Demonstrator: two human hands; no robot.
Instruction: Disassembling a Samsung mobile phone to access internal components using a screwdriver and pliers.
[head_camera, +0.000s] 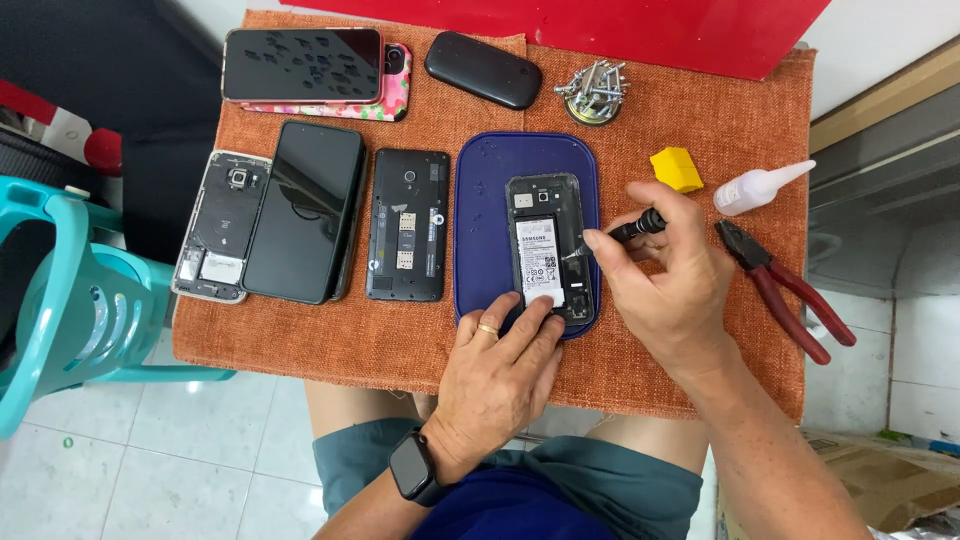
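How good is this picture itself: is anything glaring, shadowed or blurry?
Head view: even, soft daylight and sharp focus across the orange cloth; the dark phone screens mirror pale patches of light, and the blue mat has small glints; only faint shadows lie under the left hand and right hand; the table edges bow slightly, a wide-lens effect.

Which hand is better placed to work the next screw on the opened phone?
Right. The right hand already holds the screwdriver with its tip at the opened phone's right edge, while the left hand pins the phone's lower end to the blue mat.
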